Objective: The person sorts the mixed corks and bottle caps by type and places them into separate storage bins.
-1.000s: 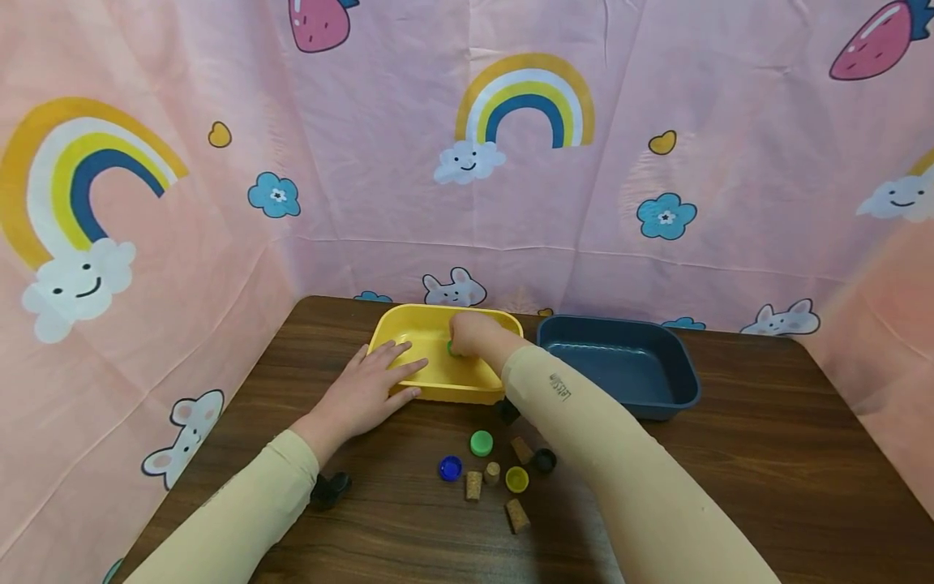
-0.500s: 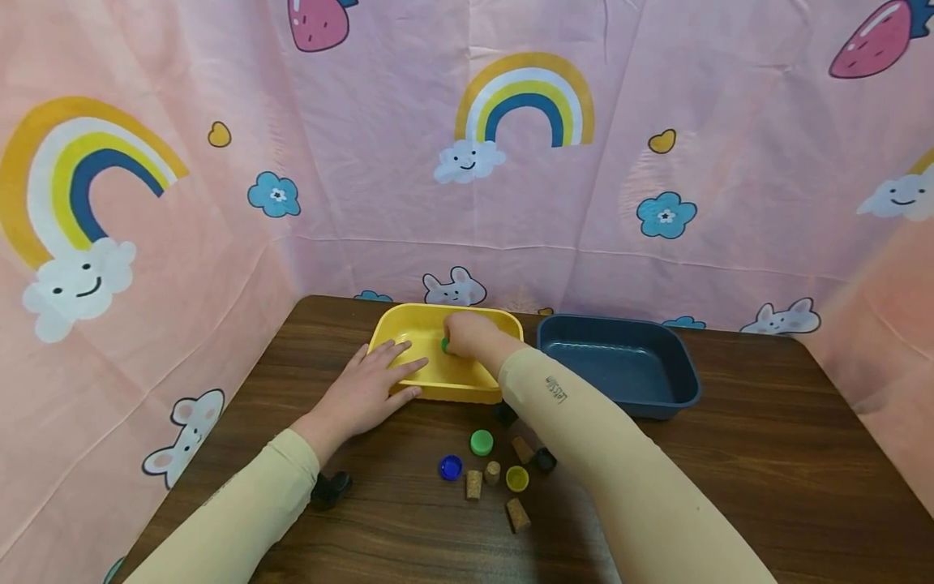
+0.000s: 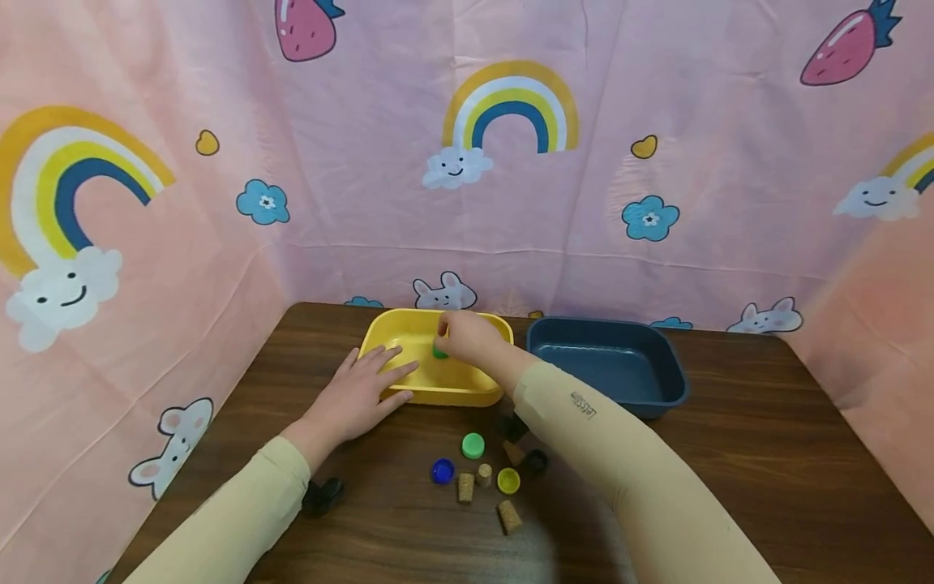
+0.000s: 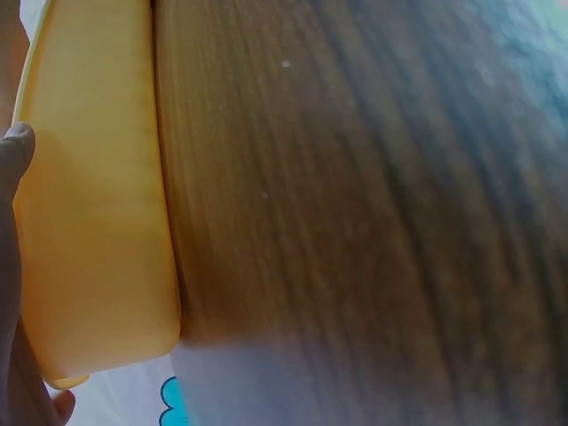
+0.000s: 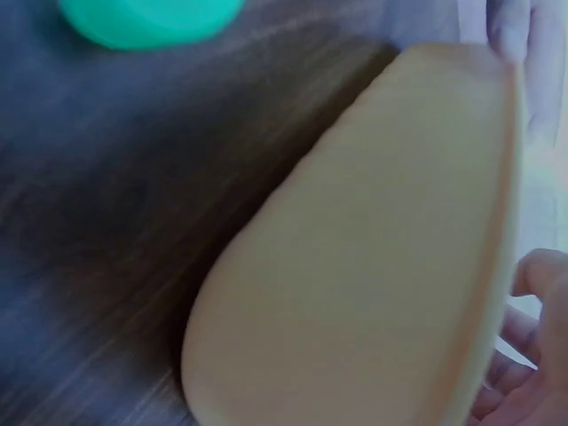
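A yellow tray (image 3: 438,396) stands at the back of the wooden table. My left hand (image 3: 362,389) rests with spread fingers on its near left rim; in the left wrist view a thumb (image 4: 18,146) lies along the edge. Inside the tray my right hand (image 3: 470,337) reaches down, with a green bottle cap (image 3: 439,352) at its fingertips. Whether the fingers still pinch the cap is unclear. The right wrist view shows curled fingers (image 5: 524,355) behind the tray wall (image 5: 355,248), which hides the cap.
A dark blue tray (image 3: 606,328) stands right of the yellow one. Nearer me lie a green cap (image 3: 473,445), a blue cap (image 3: 443,470), a yellow cap (image 3: 508,481), a black cap (image 3: 536,461) and several corks (image 3: 509,517). Patterned pink cloth (image 3: 525,211) hangs behind.
The right hand first shifted a little left inside the yellow tray with the green cap; now more of the cap shows beside its fingers. The left hand stayed put. The head view turned slightly.
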Available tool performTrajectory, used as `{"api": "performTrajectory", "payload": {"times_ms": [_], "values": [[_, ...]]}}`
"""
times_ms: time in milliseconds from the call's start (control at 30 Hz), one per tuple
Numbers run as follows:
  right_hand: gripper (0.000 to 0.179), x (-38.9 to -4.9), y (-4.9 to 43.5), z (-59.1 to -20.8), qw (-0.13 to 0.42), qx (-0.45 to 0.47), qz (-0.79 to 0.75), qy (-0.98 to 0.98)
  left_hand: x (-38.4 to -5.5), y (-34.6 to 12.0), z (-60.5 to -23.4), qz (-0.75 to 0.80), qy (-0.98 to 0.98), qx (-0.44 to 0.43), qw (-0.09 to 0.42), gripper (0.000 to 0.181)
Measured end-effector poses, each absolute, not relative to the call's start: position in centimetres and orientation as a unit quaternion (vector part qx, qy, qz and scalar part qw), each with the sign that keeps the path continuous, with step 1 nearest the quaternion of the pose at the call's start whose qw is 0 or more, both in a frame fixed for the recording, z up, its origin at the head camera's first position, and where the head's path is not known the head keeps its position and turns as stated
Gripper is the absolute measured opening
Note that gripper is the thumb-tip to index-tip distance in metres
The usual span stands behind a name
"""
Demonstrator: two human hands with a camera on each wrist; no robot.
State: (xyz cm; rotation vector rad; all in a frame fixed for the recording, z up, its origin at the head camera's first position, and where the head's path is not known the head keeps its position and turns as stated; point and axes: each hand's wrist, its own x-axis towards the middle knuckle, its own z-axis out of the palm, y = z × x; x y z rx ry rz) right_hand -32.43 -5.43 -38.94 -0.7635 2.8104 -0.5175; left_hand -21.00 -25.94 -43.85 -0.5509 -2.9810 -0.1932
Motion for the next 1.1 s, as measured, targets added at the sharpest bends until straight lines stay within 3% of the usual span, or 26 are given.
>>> {"api": "performTrajectory", "payload": {"times_ms": [533, 1100], "values": [[0.008, -26.5, 0.6, -38.1, -0.004, -0.278, -0.344, 0.897, -21.1, -25.9, -44.1, -0.066, -0.981, -0.176, 0.048, 0.057], [0.007, -19.7, 9.9, -40.7, 0.016, -0.288, -0.333, 0.898, -21.3, -26.0, -44.5, -0.064, -0.980, -0.180, 0.054, 0.056]]}}
